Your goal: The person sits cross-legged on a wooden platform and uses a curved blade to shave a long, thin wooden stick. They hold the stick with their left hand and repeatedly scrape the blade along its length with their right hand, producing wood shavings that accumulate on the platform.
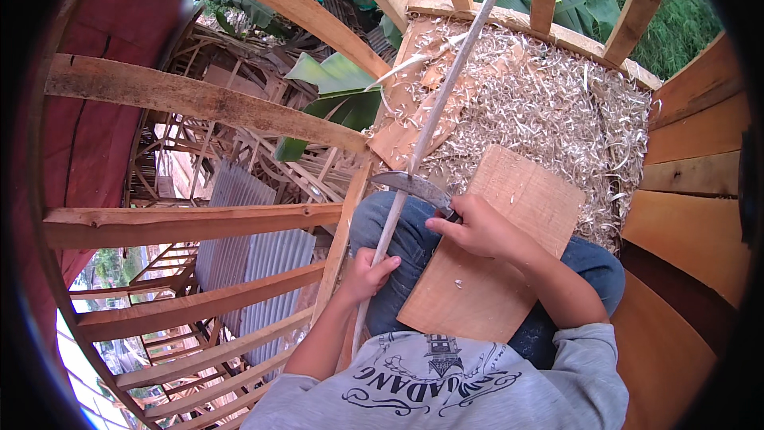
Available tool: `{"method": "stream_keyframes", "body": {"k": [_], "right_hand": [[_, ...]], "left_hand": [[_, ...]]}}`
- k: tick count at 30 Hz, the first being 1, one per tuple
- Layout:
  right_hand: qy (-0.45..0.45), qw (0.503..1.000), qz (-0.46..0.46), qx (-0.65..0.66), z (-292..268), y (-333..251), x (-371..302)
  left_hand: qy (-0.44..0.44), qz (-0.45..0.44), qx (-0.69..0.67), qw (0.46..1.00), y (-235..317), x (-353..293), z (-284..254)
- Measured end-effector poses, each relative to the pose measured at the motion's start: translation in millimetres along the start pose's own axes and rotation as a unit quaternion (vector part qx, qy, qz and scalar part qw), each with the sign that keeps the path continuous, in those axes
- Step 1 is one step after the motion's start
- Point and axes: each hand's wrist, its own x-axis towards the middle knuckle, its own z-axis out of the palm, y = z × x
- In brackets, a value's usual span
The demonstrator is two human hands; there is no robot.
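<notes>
A long, thin pale wooden stick [446, 99] slants up from beside my left hip, past the far railing. My left hand [369, 274] is closed round its lower part, thumb laid along it. In my right hand [479, 228] is the dark handle of a curved-bladed knife [426, 189]. The blade lies across the stick, touching it above my left hand; its tip points left. A flat wooden board [513, 207] rests slanting across my lap and crossed legs, under my right forearm. A small shaving lies on the board.
Curly wood shavings [541, 111] cover the floor ahead. Wooden slats [191, 227] form an open railing on my left and at the far side. Beyond it are corrugated sheets [278, 263] and a banana leaf [338, 76]. A plank wall [688, 171] rises close on my right.
</notes>
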Motion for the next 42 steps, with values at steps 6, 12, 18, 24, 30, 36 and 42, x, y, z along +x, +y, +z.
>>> {"method": "stream_keyframes", "body": {"k": [6, 12, 18, 24, 30, 36, 42], "right_hand": [[-0.026, 0.999, 0.012, 0.028, -20, -10, -1], [-0.042, 0.995, -0.092, -0.012, -5, 0, -1], [0.069, 0.995, -0.032, 0.058, 0, 0, 2], [0.101, 0.993, -0.058, -0.033, -2, 1, 2], [0.14, 0.981, -0.08, -0.107, -1, -4, -2], [-0.042, 0.991, -0.114, -0.061, 2, 3, -6], [0.001, 1.0, -0.01, 0.021, -29, -6, -1]], "left_hand": [[-0.025, 0.014, -0.031, 0.999, 2, 2, 0], [-0.02, 0.014, -0.018, 1.0, -5, 2, -5], [-0.038, 0.006, -0.047, 0.998, -1, 2, -5], [-0.057, 0.002, -0.069, 0.996, 1, 2, -7], [-0.057, -0.006, -0.088, 0.994, 2, 1, -7], [-0.041, 0.006, -0.056, 0.998, 0, 2, -4], [-0.041, 0.016, -0.051, 0.998, 3, 2, -2]]}}
